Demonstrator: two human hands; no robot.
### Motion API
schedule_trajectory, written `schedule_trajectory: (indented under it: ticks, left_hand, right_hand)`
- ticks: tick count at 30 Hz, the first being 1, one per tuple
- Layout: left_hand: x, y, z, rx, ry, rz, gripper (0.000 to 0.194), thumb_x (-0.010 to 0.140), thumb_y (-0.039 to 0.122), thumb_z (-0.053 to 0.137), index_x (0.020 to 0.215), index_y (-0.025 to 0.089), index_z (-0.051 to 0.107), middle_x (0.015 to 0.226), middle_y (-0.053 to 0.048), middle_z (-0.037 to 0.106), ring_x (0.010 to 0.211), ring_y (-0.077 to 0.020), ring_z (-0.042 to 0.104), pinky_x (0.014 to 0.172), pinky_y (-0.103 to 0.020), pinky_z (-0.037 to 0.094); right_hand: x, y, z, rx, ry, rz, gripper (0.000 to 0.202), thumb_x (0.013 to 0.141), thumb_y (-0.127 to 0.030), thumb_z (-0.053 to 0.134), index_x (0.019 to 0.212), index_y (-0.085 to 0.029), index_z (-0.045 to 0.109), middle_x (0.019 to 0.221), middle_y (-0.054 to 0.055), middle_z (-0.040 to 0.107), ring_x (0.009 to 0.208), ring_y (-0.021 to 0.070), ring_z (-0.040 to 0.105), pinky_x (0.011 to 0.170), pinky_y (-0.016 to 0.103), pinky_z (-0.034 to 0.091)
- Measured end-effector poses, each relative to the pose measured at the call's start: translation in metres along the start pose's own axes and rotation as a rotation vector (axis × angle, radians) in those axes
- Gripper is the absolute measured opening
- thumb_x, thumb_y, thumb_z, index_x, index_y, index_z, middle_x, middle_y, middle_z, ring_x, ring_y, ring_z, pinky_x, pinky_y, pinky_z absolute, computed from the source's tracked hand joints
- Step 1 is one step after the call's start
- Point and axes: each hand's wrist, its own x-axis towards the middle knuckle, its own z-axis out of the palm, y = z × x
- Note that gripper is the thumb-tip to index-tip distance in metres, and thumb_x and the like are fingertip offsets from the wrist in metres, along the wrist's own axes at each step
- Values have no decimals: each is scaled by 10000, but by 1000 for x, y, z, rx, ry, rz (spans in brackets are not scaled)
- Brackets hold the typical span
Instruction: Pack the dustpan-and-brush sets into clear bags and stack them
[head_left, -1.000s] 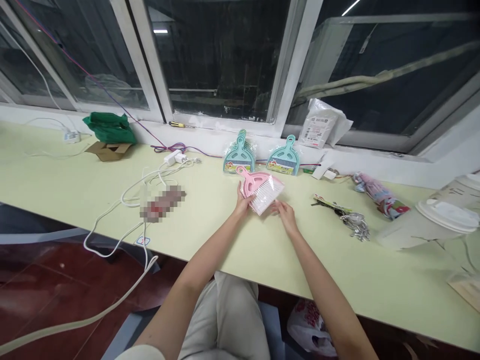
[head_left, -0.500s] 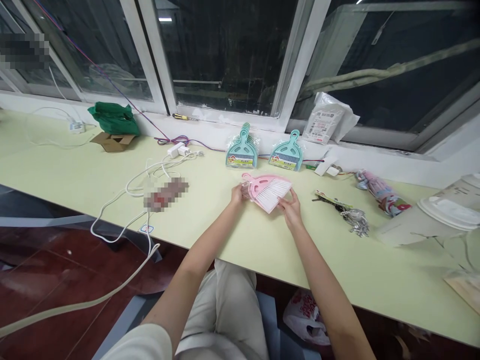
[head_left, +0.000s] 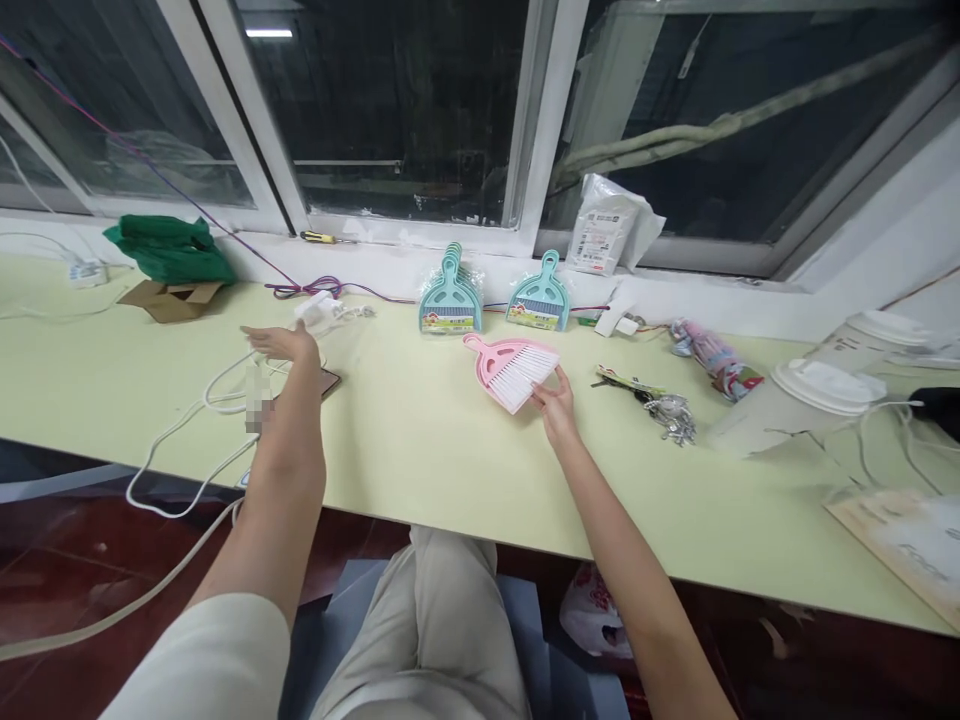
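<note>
My right hand (head_left: 555, 403) is closed on the bristle end of a small pink dustpan and brush set (head_left: 513, 367), holding it low over the table. The white bristles (head_left: 521, 377) fan toward my right hand, and the pink handle points up and left. Away to the left, my left hand (head_left: 279, 343) is over the white cables, fingers stretched out and nothing visible in them. Part of a flat dark object (head_left: 330, 383) shows beside my left forearm. Behind the pink set stand a stack of wrapped turquoise dustpan sets (head_left: 451, 300) and a second turquoise one (head_left: 540, 298).
White cables (head_left: 169, 425) trail over the table edge at left. A cardboard box (head_left: 171, 303) with green cloth (head_left: 171, 250) sits farther back. At right lie keychains (head_left: 670, 417), a folded umbrella-like bundle (head_left: 716, 360) and lidded paper cups (head_left: 795, 405).
My left hand has let go of the pink set's handle end and swung left toward the cables. The right hand still holds the set. The view has turned right.
</note>
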Motion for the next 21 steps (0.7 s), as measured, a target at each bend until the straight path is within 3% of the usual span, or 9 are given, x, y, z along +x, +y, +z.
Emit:
schedule_trajectory:
  ticks: [2,3,5,6,9,11,14,16,21]
  left_hand:
    - [-19,-5,5,142,51,198,368,959,200,451,1248,45,285,1198,-171,511,1264,-188,380,997,-380,386]
    - [-36,-9,11,157,8,309,362,971,238,429,1256,48,312,1271,-190,479,1305,-198,338,1036,-399,349]
    - [-80,-21,31,111,-296,402,357,965,307,446,1236,80,403,1360,-179,449,1326,-207,327,1076,-395,309]
    - [-106,-28,43,37,-478,360,327,976,329,405,1205,101,460,1336,-157,495,1281,-198,395,1066,-376,330]
    - [-181,-50,74,-132,-1074,-79,427,954,459,380,1194,133,517,1139,-155,640,1066,-229,587,922,-395,462]
    - [-219,-62,88,-285,-1311,-119,395,877,420,547,1192,180,549,1156,-125,649,1064,-229,602,924,-380,467]
    - [-251,-71,96,-431,-1227,-39,399,795,373,652,1155,216,581,1210,-87,636,1136,-215,569,994,-358,424]
    - [-263,-73,93,-421,-1164,24,400,809,411,628,1158,220,592,1215,-82,637,1166,-216,551,1029,-360,392]
    - [-283,-73,77,-353,-1179,174,481,869,471,534,1286,231,550,1250,-75,628,1206,-225,534,1064,-346,349]
  right_hand:
    - [-2,2,3,4,-2,-1,959,555,-259,806,1401,-253,354,890,18,714,785,171,681,696,304,589]
    - [-3,3,5,4,-4,-3,944,559,-262,801,1395,-253,362,879,15,712,781,170,681,697,307,589]
    - [-6,5,7,2,-11,-14,909,571,-275,794,1379,-260,378,880,10,707,788,168,681,708,312,587]
    - [-7,6,8,1,-16,-20,895,577,-284,791,1374,-267,383,893,9,705,801,167,680,719,316,586]
    - [-10,9,10,-50,-44,-4,866,604,-327,771,1371,-268,374,939,20,692,840,176,675,754,340,578]
    - [-12,9,9,-175,-38,-33,827,653,-370,730,1380,-253,353,1026,52,671,917,197,659,782,368,565]
    - [-17,3,9,-533,89,-334,658,810,-397,569,1400,-229,333,1310,127,523,1192,226,519,939,409,474]
    - [-23,-4,11,-827,115,-554,501,893,-363,446,1370,-221,397,1387,133,447,1286,233,408,1035,427,361]
    - [-33,-11,23,-1340,26,-635,329,909,-356,462,1182,-221,588,1232,118,572,1146,281,450,978,455,270]
